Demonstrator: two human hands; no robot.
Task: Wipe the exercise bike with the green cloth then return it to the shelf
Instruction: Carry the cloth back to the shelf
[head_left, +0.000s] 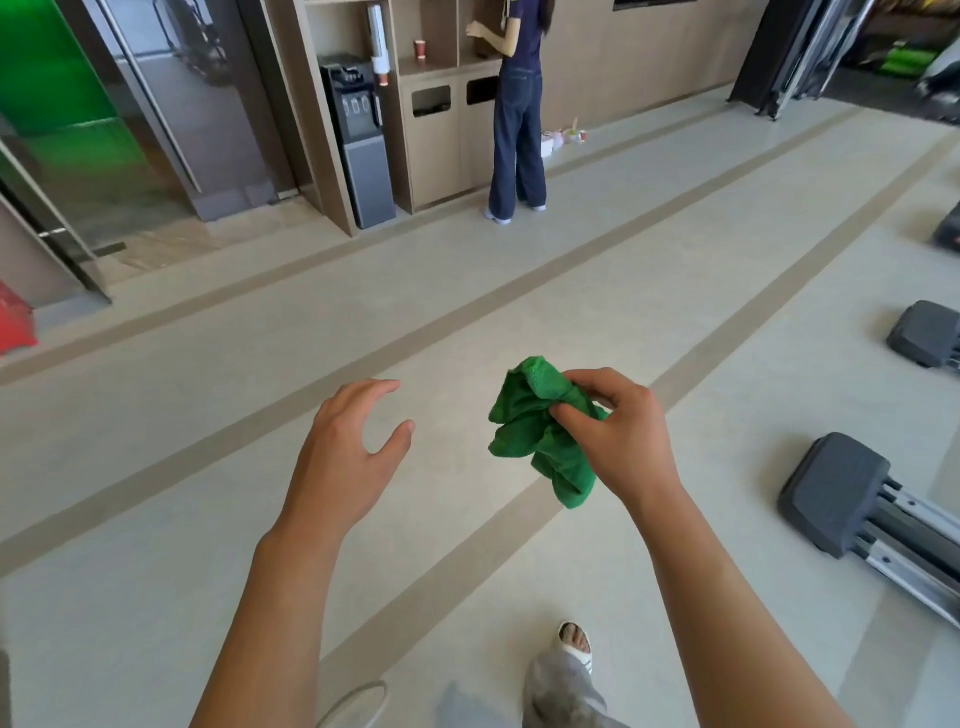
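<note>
- Two hands out front: right hand (618, 436) clutches the crumpled green cloth (540, 431) above the floor; left hand (353, 441) loose, holding nothing.
- Best carried bunched, both hands spreading it flat before shelving, I'd say.

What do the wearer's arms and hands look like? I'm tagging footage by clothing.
Both forearms are bare as far as the frame shows: no sleeves, gloves, watch or rings are visible on the left hand or the right hand. Lower down, grey trousers and a white open-toed sandal show.
</note>
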